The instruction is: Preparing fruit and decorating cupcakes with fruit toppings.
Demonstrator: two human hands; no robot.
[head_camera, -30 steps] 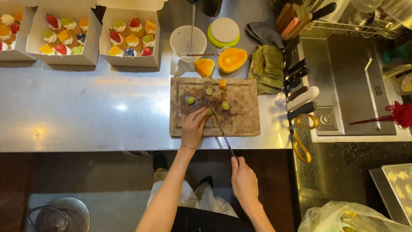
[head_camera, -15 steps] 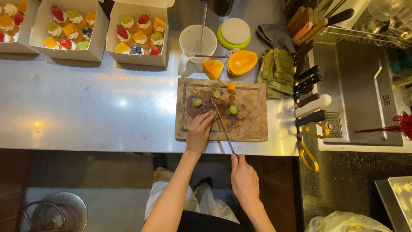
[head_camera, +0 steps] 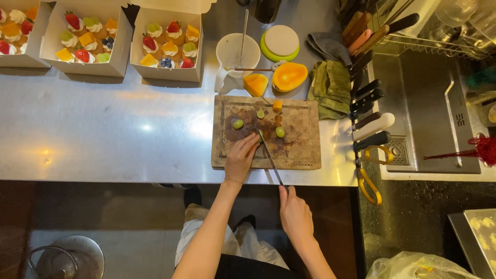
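Left hand point(head_camera: 241, 157) down on the near-left part of the cutting board point(head_camera: 299, 150), fingers bent and bunched over something small at the blade; I take it for a grape like the others, but it is mostly hidden under the fingertips, so I cannot tell whether it is pinched or only steadied.

Right hand point(head_camera: 295, 214) sits off the near edge of the surface point(head_camera: 103, 134), fingers wrapped closed around the handle of a long thin knife point(head_camera: 270, 160). The blade runs far and left across the board, tip beside the left fingertips.

Loose on the board: one green grape point(head_camera: 237, 124) just far of the left hand, another point(head_camera: 279, 132) right of the blade, a third point(head_camera: 261, 113) further back, and a small orange fruit cube point(head_camera: 278, 105) near the far edge.

Handling, my judgement: grapes are light, round, smooth-skinned and soft; they will likely roll and slip on the stained, wet-looking wood. Best pinched lightly at the sides, fingertips kept clear of the edge.

Beyond the board: cut orange fruit halves point(head_camera: 289, 76), a white cup point(head_camera: 237, 51), and boxes of fruit-topped pastries point(head_camera: 168, 44) far left.
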